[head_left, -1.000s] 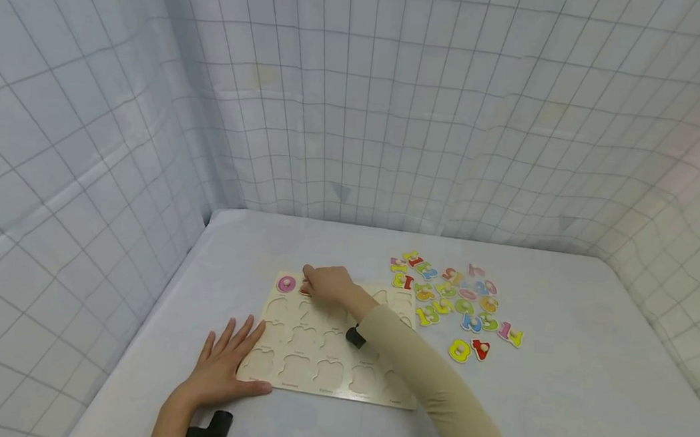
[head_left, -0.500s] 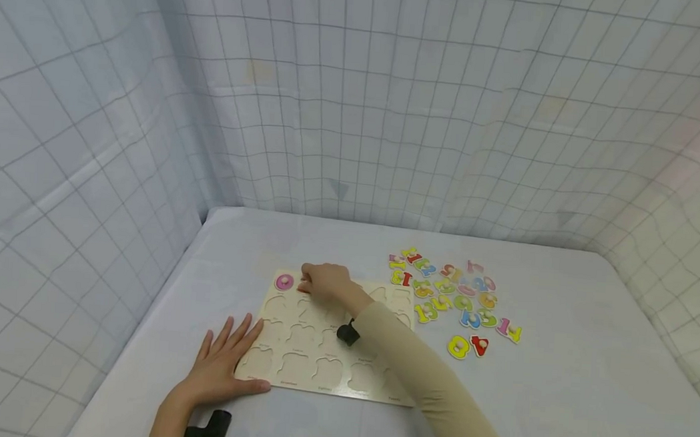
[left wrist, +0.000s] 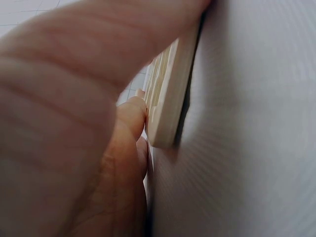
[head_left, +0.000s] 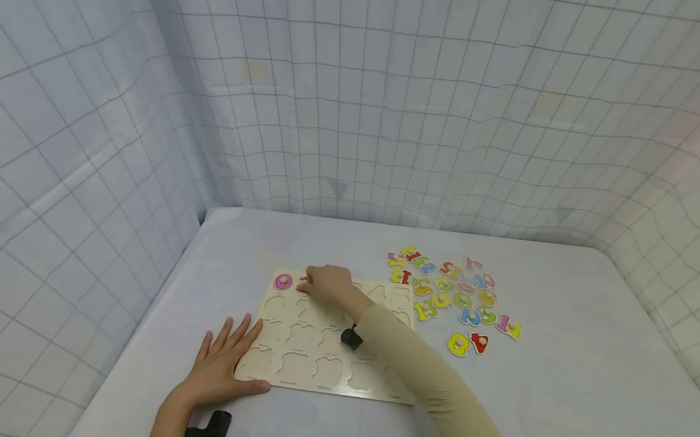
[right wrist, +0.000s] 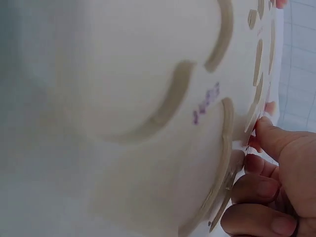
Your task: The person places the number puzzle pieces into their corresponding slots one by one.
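On the table the board lies flat; the left hand, spread wide and gripping nothing, braces its near-left corner, presumably for steadiness; the right hand curls into a pinch beside the pink zero, apparently on a red piece, mostly hidden from view.

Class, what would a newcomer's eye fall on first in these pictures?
Probably the bright cluster of number pieces, on the white table right of the puzzle board. Then the round pink piece in the board's far left corner, with the right hand just beside it. The left hand spreads at the near left corner.
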Demonstrator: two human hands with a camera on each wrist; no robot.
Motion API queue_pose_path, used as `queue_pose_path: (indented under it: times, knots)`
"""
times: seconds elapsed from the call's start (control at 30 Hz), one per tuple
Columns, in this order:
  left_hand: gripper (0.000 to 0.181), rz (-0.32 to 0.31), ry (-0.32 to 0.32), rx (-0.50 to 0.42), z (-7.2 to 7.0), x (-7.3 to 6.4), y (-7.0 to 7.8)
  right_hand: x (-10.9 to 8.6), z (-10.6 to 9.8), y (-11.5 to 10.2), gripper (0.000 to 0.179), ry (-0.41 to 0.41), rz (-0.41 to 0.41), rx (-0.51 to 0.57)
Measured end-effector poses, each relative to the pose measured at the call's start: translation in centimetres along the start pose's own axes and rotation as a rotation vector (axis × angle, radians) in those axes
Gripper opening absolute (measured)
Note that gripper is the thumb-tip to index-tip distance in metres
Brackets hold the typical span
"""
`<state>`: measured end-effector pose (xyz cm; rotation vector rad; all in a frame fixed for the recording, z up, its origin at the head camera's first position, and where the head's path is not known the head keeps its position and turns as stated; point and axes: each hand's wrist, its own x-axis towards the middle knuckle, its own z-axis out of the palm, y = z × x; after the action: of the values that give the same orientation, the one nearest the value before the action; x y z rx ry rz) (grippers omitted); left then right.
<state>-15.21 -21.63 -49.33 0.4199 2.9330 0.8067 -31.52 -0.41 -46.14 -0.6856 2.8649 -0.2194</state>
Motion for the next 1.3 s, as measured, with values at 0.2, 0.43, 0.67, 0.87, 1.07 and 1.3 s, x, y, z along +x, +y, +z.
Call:
queue_pose_path:
  times: [0.2, 0.43, 0.67, 0.87, 1.07, 1.3]
  knots:
    - [0.106, -0.002, 0.002, -0.005, 0.1, 0.0, 0.0, -0.7, -0.1, 0.3, 0.034, -0.027, -0.022, 0.02]
    - [0.107, -0.001, 0.002, -0.013, 0.3, -0.3, -0.2, -2.7, -1.0, 1.7, 0.03, -0.102, -0.051, 0.092]
    - [0.106, -0.002, 0.007, -0.005, 0.4, -0.3, -0.3, -5.2, -2.0, 5.1, 0.028, -0.061, -0.118, 0.146]
    - [0.106, -0.002, 0.008, -0.002, 0.3, -0.3, -0.2, -6.9, -3.0, 9.9, 0.029, 0.006, -0.061, 0.249]
    - [0.106, -0.003, 0.003, 0.005, 0.3, -0.2, -0.1, -8.9, -4.1, 16.1, 0.033, 0.088, 0.031, 0.321]
    - [0.107, -0.003, 0.005, 0.014, 0.2, -0.3, -0.1, -10.6, -5.6, 21.4, 0.039, 0.059, 0.275, 0.301]
